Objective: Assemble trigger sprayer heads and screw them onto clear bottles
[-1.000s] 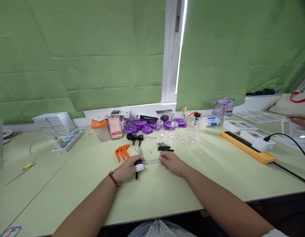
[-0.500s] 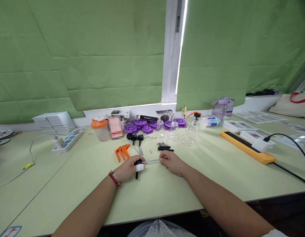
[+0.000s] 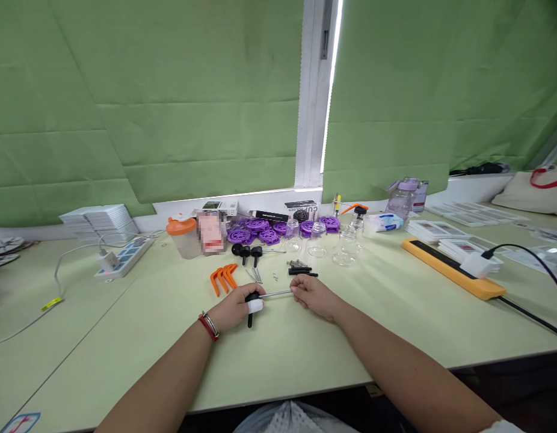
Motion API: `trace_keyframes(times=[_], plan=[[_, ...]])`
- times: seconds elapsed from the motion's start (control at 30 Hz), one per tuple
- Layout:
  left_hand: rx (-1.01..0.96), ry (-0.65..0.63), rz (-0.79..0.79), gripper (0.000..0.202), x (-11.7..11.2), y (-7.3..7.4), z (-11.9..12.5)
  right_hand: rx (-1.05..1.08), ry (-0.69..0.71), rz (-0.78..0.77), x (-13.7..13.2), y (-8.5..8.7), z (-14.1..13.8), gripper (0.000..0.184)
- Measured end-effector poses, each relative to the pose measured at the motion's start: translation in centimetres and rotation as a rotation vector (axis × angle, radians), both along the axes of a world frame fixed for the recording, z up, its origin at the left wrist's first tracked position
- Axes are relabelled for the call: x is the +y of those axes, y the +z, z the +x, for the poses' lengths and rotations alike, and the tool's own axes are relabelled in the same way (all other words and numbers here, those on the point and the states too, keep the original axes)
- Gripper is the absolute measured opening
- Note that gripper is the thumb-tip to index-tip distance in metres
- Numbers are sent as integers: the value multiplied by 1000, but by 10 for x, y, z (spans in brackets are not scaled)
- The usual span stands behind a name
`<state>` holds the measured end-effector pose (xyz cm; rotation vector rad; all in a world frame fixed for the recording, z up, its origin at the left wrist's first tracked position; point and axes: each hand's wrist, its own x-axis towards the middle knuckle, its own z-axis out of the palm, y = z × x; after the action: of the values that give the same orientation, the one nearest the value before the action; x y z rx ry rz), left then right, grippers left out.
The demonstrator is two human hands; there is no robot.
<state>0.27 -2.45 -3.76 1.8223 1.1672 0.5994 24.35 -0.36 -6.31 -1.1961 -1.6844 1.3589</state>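
My left hand (image 3: 233, 307) is closed around a black knob-like piece (image 3: 250, 320) with a short stem pointing down; white tape wraps one finger. A thin metal rod (image 3: 275, 293) runs right from this piece. At the rod's far end, my right hand (image 3: 313, 296) pinches it between thumb and fingertips, which hide the tip. Beyond my left hand lie several orange hooked levers (image 3: 224, 278) and a few metal pins (image 3: 257, 275). Black tubes (image 3: 302, 272) and small springs (image 3: 297, 263) sit just past my right hand. More black knobs with rods (image 3: 256, 252) rest farther back.
Purple wheel-like parts (image 3: 255, 225) and clear plastic domes (image 3: 316, 248) line the back. An orange-lidded cup (image 3: 181, 228) stands left of them. Power strips lie at left (image 3: 125, 258) and right (image 3: 495, 291), with trailing cables. A lilac bottle (image 3: 402, 198) stands back right.
Both hands keep nearly the same place and grip on the black piece and rod. No clear movement shows.
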Motion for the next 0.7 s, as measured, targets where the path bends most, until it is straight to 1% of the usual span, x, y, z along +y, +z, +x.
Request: trace_keyframes(times=[0.2, 0.33, 0.5, 0.7], plan=[[-10, -11, 8, 28, 0, 0, 1, -38, 4, 21, 0, 0, 0, 9], [-18, -12, 5, 29, 0, 1, 1, -36, -4, 11, 1, -2, -1, 13], [-16, -11, 9, 30, 0, 0, 1, -24, 10, 10, 0, 0, -1, 19], [-25, -22, 15, 28, 1, -2, 0, 1, 18, 4, -1, 0, 2, 11]])
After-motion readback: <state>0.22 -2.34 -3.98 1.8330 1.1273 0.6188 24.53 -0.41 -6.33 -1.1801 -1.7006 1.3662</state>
